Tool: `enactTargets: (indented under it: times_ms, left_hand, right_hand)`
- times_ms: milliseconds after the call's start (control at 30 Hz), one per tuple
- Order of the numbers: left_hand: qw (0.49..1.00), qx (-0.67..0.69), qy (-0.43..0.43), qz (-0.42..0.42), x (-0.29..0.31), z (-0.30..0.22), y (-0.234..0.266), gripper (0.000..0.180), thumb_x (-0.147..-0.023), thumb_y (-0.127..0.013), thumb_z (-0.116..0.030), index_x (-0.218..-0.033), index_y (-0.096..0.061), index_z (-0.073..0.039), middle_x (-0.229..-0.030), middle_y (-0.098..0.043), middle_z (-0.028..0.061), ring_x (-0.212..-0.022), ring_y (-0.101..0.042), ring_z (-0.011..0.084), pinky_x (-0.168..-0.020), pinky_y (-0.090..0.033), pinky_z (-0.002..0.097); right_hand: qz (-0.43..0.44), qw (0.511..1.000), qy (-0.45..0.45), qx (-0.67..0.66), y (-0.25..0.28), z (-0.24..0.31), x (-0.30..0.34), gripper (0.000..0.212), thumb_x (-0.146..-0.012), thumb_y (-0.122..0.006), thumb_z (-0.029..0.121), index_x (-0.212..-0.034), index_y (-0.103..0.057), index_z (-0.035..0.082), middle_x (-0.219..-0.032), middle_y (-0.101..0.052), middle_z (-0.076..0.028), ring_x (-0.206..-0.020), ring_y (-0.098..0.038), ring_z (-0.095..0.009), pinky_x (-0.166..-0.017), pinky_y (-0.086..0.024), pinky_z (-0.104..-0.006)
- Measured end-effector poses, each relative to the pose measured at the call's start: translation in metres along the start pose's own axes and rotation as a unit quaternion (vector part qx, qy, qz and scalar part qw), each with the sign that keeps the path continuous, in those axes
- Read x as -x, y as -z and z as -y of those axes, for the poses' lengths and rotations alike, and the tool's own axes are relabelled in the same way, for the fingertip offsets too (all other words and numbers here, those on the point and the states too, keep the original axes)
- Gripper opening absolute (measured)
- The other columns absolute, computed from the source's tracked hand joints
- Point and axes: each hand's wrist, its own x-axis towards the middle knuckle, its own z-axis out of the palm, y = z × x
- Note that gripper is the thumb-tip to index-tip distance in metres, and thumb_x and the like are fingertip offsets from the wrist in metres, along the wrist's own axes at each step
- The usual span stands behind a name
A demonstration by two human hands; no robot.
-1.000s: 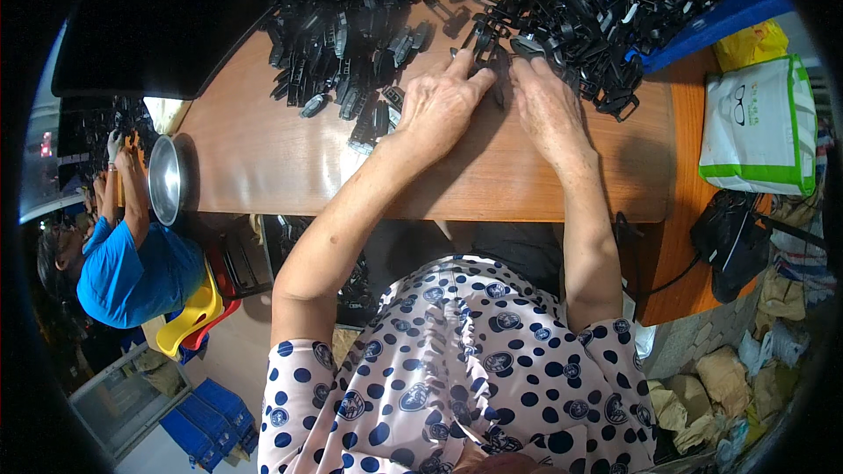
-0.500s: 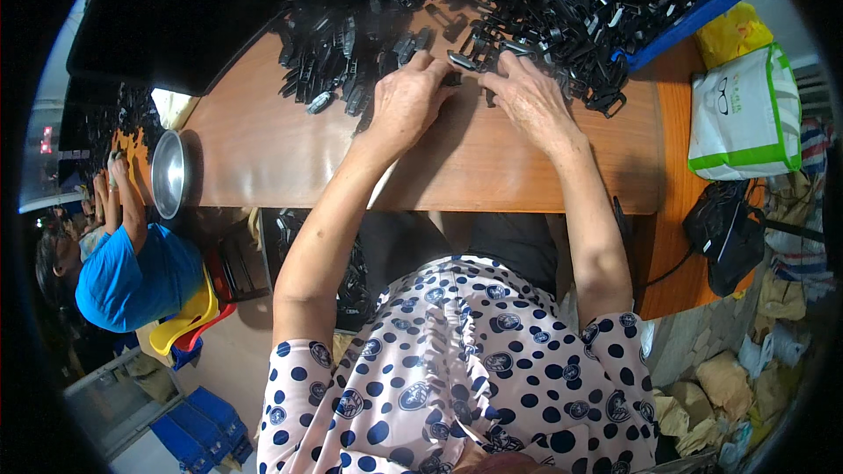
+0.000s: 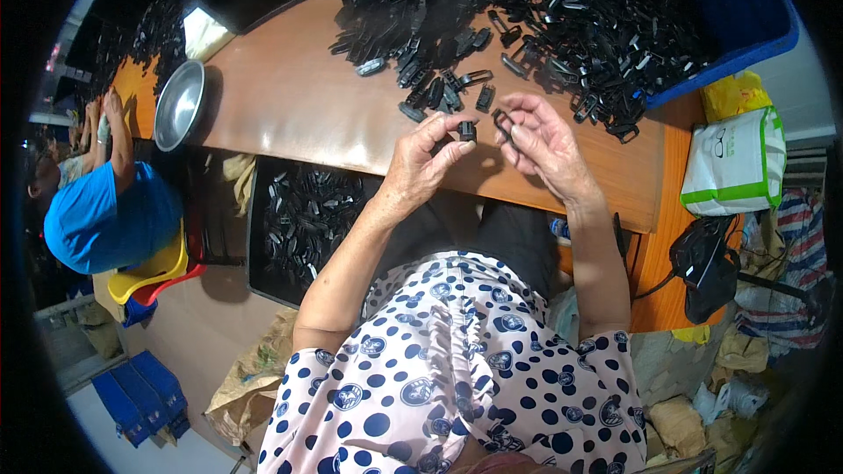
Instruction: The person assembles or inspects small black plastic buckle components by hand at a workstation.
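My left hand (image 3: 420, 160) pinches a small, blocky black plastic piece (image 3: 467, 131) between thumb and fingertips. Just across from it, my right hand (image 3: 546, 151) grips a black plastic loop-shaped frame (image 3: 502, 120) with its thumb and fingers. A small gap separates the two pieces, both raised over the front edge of the brown table (image 3: 290, 105). Beyond my fingers lie several loose black pieces (image 3: 435, 92), in front of a big heap of black plastic parts (image 3: 606, 35).
A blue bin (image 3: 746, 44) borders the heap at right. A metal bowl (image 3: 182, 105) sits at the table's left. Below the edge is a dark tray of black parts (image 3: 299, 219). A white-green bag (image 3: 733, 162) stands right. A person in blue (image 3: 114, 211) works at left.
Both hands have drawn back from the parts toward the table's front edge, now lifted with a piece in each. The view has shifted, showing more of the tray below.
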Motion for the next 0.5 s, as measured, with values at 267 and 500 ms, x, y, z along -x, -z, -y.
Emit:
enactTargets:
  times_ms: [267, 500]
  left_hand:
    - [0.989, -0.080, -0.122, 0.003, 0.017, -0.013, 0.007, 0.028, -0.080, -0.066, -0.002, -0.108, -0.061, -0.003, -0.089, -0.060, 0.0115, -0.075, -0.059, 0.0230, -0.067, -0.047, 0.0302]
    - [0.985, -0.110, -0.125, 0.037, 0.028, -0.019, 0.012, 0.028, -0.079, -0.065, -0.003, -0.107, -0.061, -0.004, -0.085, -0.058, 0.0110, -0.074, -0.059, 0.0258, -0.065, -0.048, 0.0331]
  right_hand:
    - [0.061, 0.996, -0.061, -0.013, -0.017, -0.002, 0.012, 0.021, -0.092, -0.057, 0.011, -0.112, -0.052, 0.005, -0.090, -0.059, -0.003, -0.072, -0.049, -0.005, -0.065, -0.042, -0.0164]
    - [0.085, 0.988, -0.127, -0.017, -0.016, 0.001, 0.017, 0.021, -0.092, -0.058, 0.014, -0.111, -0.054, 0.005, -0.087, -0.059, 0.000, -0.073, -0.049, -0.003, -0.060, -0.039, -0.0135]
